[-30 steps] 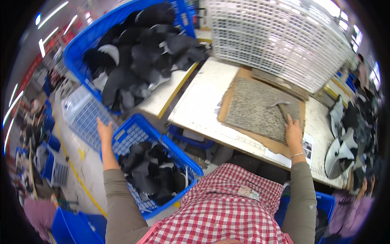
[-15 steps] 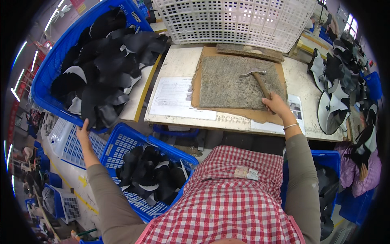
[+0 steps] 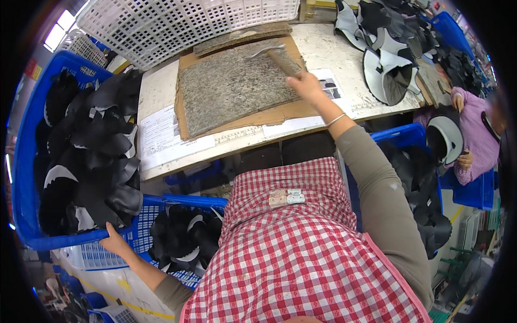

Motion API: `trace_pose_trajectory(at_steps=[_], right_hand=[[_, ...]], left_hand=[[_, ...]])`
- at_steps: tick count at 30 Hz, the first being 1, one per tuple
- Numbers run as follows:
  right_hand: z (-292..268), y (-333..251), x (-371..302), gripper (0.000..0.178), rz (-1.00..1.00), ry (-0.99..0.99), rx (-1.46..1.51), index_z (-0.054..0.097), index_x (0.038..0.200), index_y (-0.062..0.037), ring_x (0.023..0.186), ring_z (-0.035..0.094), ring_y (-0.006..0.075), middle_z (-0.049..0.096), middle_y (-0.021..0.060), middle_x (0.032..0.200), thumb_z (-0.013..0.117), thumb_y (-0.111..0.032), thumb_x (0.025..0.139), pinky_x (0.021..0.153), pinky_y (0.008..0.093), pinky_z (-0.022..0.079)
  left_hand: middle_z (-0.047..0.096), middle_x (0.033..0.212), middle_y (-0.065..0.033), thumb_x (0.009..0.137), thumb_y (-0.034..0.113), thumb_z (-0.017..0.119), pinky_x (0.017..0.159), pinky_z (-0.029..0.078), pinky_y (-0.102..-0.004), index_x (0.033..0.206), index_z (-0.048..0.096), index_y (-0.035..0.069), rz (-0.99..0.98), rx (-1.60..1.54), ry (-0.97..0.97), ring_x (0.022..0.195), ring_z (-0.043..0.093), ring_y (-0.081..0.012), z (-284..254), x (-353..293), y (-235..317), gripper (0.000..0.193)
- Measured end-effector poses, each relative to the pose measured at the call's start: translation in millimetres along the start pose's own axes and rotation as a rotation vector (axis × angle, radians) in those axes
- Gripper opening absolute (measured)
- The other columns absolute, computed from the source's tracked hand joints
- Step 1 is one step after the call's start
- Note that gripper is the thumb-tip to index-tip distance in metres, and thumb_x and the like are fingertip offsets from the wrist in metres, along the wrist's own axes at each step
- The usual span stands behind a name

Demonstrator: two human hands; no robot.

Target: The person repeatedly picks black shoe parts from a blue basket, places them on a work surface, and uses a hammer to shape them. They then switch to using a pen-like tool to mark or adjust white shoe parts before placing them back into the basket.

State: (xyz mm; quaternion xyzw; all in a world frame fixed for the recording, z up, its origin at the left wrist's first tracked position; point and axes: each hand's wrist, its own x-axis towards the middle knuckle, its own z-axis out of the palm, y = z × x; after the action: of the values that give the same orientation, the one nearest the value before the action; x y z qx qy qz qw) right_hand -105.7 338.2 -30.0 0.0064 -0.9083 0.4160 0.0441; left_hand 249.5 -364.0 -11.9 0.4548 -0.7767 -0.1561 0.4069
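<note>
Counts: one hammer [image 3: 283,60], one stone slab [image 3: 231,86], one cardboard sheet [image 3: 302,110] beneath it, one white crate [image 3: 188,27] behind. Two printed papers on the surface [image 3: 318,40]: one left of the slab [image 3: 157,141], one right [image 3: 328,85]. Three blue baskets near the person: a large one at left [image 3: 67,239], one below its right end [image 3: 186,201], one at right below the surface edge [image 3: 401,131]. All three hold black pieces, too overlapped to count; grey-white pieces [image 3: 389,75] lie at the surface's right end, likewise uncounted. Right hand [image 3: 307,86]: closed around the handle's near end, beside the slab's right edge. Hammer extends from it forward and leftward, head over the slab's far right part; contact with stone cannot be told. Left hand [image 3: 114,241]: at the large basket's near rim, touching, fingers partly extended; whether it grips cannot be told. It is well apart from the hammer. Co-worker at far right holds one black-and-white piece [image 3: 446,141].
</note>
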Motion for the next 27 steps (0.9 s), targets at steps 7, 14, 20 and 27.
trace_pose_trajectory(at_steps=[7, 14, 20, 27], right_hand=[[-49, 120, 62, 0.045, 0.193, 0.213, 0.197, 0.073, 0.093, 0.0046, 0.075, 0.071, 0.0289, 0.071, 0.0210, 0.079, 0.068, -0.040, 0.092, 0.067, 0.0453, 0.054], [-58, 128, 78, 0.047, -0.289, 0.336, -0.639, 0.068, 0.128, -0.0047, 0.099, 0.068, 0.0370, 0.070, 0.0213, 0.110, 0.067, -0.040, 0.096, 0.089, 0.0435, 0.054], [-6, 92, 102, 0.063, 0.042, 0.020, -0.583, 0.068, 0.115, 0.0080, 0.102, 0.068, 0.0453, 0.069, 0.0328, 0.105, 0.062, -0.052, 0.097, 0.090, 0.0496, 0.055], [-26, 99, 110, 0.061, 0.269, -0.069, -0.296, 0.074, 0.068, 0.0006, 0.060, 0.069, 0.0283, 0.071, 0.0151, 0.068, 0.077, -0.058, 0.085, 0.064, 0.0405, 0.055]], left_hand=[[0.054, 0.131, -0.0282, 0.087, 0.049, 0.080, 0.107, 0.041, -0.0530, 0.137, 0.049, -0.010, 0.305, 0.226, 0.534, 0.122, 0.052, -0.0446, -16, -66, 73, 0.083], [0.063, 0.123, -0.0165, 0.090, 0.007, 0.070, 0.105, 0.044, -0.0430, 0.118, 0.064, -0.001, 0.621, -0.312, 0.160, 0.118, 0.058, -0.0338, -6, -79, 204, 0.030], [0.056, 0.124, -0.0301, 0.082, 0.040, 0.084, 0.102, 0.047, -0.0447, 0.132, 0.048, -0.010, 0.460, -0.141, 0.113, 0.121, 0.054, -0.0432, 131, 28, 216, 0.079], [0.073, 0.103, -0.0294, 0.096, 0.050, 0.066, 0.089, 0.053, -0.0487, 0.110, 0.072, -0.007, 0.374, 0.131, -0.134, 0.101, 0.069, -0.0467, 201, 130, 269, 0.059]])
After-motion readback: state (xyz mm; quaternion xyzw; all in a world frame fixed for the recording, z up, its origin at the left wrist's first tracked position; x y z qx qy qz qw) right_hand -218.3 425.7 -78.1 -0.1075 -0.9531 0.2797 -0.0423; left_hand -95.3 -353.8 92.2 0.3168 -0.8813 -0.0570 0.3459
